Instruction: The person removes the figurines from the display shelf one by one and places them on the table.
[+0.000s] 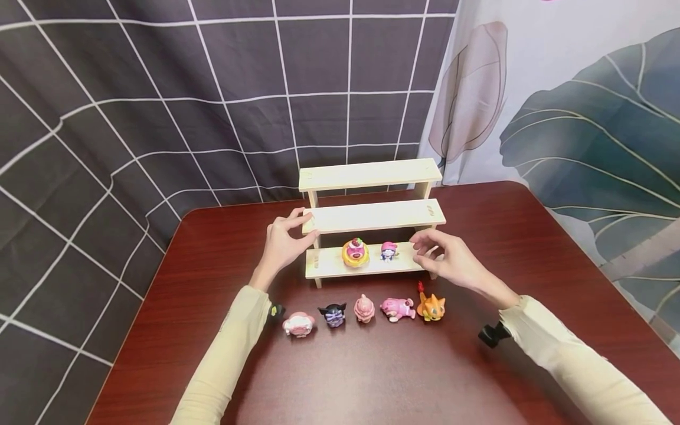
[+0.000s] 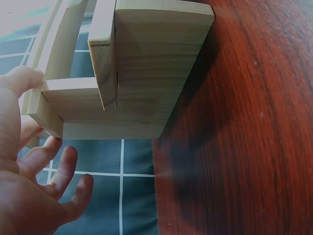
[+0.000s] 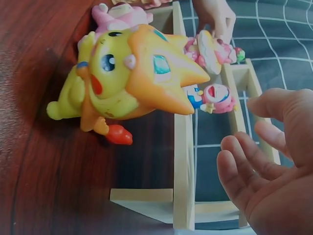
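A three-tier wooden display shelf (image 1: pixel 374 216) stands on the table. My left hand (image 1: pixel 284 239) grips the left end of its middle tier, with the thumb and fingers (image 2: pixel 46 152) on either side of the board in the left wrist view. Over the right end of the bottom tier, my right hand (image 1: pixel 443 254) is held with its fingers loosely bent and nothing between them. Nearest to it on that tier is a small pink-hatted figurine (image 1: pixel 388 252). Left of this sits a pink figurine in a yellow ring (image 1: pixel 355 252), topped with a strawberry.
Several figurines line up before the shelf: a pink-and-white one (image 1: pixel 298 324), a black-and-purple one (image 1: pixel 333 315), a pink swirl-topped one (image 1: pixel 364 309), a pink one lying down (image 1: pixel 398 309) and an orange-yellow one (image 1: pixel 431 307) with a red-tipped tail. A dark grid curtain (image 1: pixel 239 130) hangs behind.
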Demonstrator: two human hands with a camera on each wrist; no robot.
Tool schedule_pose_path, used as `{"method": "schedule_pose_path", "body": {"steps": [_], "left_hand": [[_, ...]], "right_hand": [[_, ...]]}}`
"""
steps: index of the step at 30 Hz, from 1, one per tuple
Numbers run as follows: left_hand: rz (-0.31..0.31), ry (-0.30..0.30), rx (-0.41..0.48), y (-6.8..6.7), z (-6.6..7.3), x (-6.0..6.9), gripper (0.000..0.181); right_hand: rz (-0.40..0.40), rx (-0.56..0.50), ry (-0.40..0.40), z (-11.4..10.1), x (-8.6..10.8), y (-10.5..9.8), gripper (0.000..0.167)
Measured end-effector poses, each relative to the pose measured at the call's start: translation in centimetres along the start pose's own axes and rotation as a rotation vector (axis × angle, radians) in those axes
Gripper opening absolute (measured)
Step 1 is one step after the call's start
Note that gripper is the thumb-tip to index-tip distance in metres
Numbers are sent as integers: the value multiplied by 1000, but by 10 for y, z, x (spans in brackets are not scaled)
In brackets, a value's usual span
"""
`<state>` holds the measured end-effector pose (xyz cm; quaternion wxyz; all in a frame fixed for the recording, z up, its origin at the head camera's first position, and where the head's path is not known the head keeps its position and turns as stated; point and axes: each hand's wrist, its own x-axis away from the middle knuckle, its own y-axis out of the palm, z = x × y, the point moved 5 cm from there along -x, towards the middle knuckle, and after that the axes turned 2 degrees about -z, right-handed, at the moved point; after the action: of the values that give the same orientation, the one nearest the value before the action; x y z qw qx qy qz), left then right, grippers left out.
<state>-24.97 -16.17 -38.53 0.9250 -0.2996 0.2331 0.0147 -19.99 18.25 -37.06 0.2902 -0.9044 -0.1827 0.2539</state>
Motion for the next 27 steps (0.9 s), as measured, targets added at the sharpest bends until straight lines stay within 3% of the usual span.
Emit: {"method": "schedule_pose_path", "body": {"steps": [12, 27], "left_hand": [[7, 7, 1, 1, -2, 0, 43], [7, 0, 2, 0, -1, 1, 43]], "right_hand": [[-46, -33, 38, 9, -19, 13, 33], [-92, -30, -19, 5, -32, 26, 36]]}}
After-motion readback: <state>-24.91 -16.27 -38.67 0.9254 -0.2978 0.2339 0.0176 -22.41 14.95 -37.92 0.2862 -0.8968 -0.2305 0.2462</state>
